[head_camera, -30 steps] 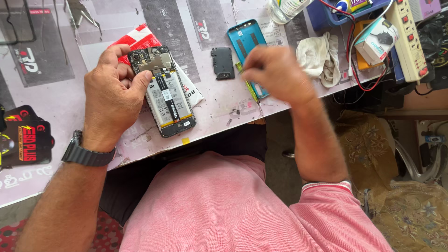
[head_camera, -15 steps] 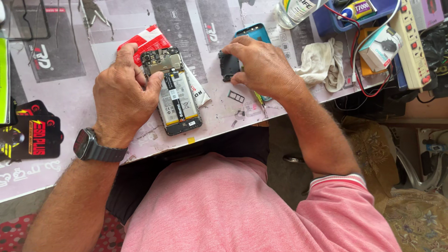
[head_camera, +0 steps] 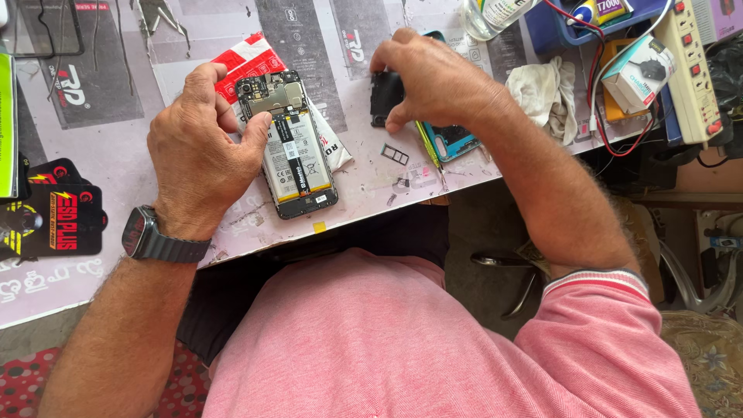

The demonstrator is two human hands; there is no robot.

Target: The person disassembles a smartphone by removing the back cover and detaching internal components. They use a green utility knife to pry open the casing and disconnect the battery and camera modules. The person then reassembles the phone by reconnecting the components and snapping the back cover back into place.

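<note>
Our left hand (head_camera: 203, 151) clamps the opened phone (head_camera: 292, 147) by its left edge, pinning it flat on the table (head_camera: 116, 147) with its battery facing up. Right of it, our right hand (head_camera: 433, 77) closes on a small black cover piece (head_camera: 385, 94); a SIM tray (head_camera: 395, 154) lies just below.

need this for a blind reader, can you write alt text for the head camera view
Seen from above, a person's left hand steadies an opened phone with its battery showing on a worktable, while the right hand grips a small black part. A small metal tray, a white cloth and a power strip lie nearby.
</note>
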